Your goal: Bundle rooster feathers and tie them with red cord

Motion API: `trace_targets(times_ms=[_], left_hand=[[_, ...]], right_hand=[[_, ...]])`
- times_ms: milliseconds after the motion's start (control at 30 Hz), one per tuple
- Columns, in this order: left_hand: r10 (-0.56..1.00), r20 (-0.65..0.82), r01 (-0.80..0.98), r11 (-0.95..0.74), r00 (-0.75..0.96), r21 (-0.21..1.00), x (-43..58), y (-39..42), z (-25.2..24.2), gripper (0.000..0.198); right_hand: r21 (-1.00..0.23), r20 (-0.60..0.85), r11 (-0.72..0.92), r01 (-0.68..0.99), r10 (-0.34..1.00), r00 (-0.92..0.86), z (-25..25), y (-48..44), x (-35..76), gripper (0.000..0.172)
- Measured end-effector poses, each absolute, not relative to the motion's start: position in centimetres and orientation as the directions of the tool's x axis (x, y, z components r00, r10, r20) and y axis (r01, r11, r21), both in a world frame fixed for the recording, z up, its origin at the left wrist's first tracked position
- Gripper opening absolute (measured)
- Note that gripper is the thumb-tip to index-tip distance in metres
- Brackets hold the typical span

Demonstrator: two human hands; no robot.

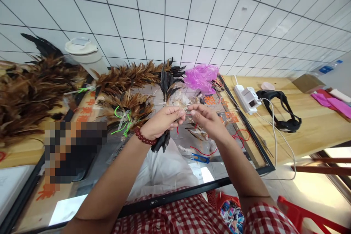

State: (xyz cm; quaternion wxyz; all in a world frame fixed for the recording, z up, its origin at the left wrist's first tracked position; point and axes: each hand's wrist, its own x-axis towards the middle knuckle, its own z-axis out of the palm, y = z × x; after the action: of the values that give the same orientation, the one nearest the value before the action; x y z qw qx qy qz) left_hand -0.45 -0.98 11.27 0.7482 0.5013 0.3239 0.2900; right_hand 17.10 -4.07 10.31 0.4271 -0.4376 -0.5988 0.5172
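My left hand [168, 119], with a beaded bracelet at the wrist, is closed in a pinch over a bundle of black feathers [167, 82]. Feathers stick out above the hand and also below it; the middle is hidden by the fingers. A pale tie shows just above the knuckles. My right hand [205, 119] meets the left fingertips with thumb and forefinger pressed together; what lies between them is too small to make out. Loose brown feathers [197, 132], red thread [203, 153] and blue thread snips [200, 158] lie under and in front of the right hand.
Brown feather strips [131, 76] and a feather bunch with green ties [126, 109] lie left on the glass tabletop. A white tumbler [87, 56] stands behind. Right are a pink plastic bag [201, 77], a power strip [246, 98] with cable, and a black head strap [279, 111].
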Motion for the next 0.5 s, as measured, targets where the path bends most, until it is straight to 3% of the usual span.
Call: trace_targets(times_ms=[133, 300, 400, 500], left_hand=[[0.758, -0.210, -0.182, 0.397, 0.617, 0.899, -0.1, -1.0, 11.1, 0.038], [0.751, -0.197, -0.282, 0.457, 0.630, 0.843, 0.4, -1.3, 11.0, 0.038], [0.766, -0.228, -0.273, 0.464, 0.601, 0.843, 0.4, -1.1, 10.7, 0.037], [0.814, -0.243, -0.287, 0.441, 0.528, 0.851, 0.4, -0.9, 10.3, 0.034]], right_hand=[[-0.996, 0.081, 0.067, -0.057, 0.957, -0.278, 10.6, -2.6, 16.7, 0.035], [-0.981, 0.150, 0.128, -0.147, 0.977, -0.153, 9.7, -1.5, 15.8, 0.025], [-0.970, 0.233, 0.238, 0.042, 0.967, -0.101, 9.5, -1.1, 16.2, 0.024], [-0.836, 0.401, 0.402, 0.374, 0.912, -0.083, 9.6, -1.2, 16.6, 0.028]])
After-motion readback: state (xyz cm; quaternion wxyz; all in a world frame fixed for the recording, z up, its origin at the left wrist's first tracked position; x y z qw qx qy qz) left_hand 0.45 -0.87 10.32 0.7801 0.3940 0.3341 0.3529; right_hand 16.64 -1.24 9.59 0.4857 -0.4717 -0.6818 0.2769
